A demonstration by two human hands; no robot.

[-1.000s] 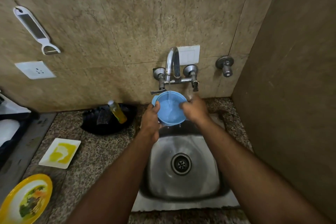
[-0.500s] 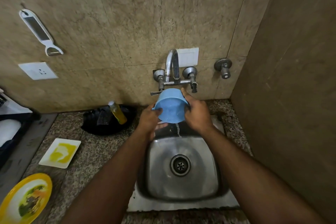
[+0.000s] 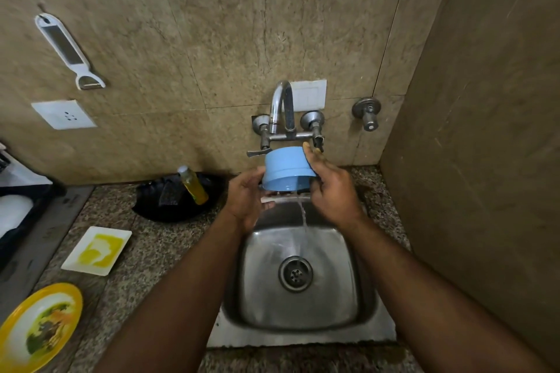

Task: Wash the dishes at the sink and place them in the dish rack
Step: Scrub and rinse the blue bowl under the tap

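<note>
I see both hands holding a small blue bowl [image 3: 288, 171] tipped mouth-down under the faucet [image 3: 283, 112], above the back edge of the steel sink [image 3: 303, 321]. The left hand [image 3: 247, 198] curls its fingers round the bowl's left side; the right hand [image 3: 331, 191] grips the right side, one finger lying up along the wall toward the base. A thin stream of water falls from the bowl's lowered rim into the basin near the drain [image 3: 295, 274]. My reading: the bowl is in its rinse-and-empty step and has not gone to a rack. Left of the sink on the counter, a white square plate [image 3: 97, 250] smeared yellow and a yellow-rimmed plate [image 3: 38, 325] with food residue look unwashed. A soap bottle [image 3: 194, 185] leans in a black dish [image 3: 178, 201]. A dark tray at the far left may be the rack; I cannot tell. Most of the task seems left.
</note>
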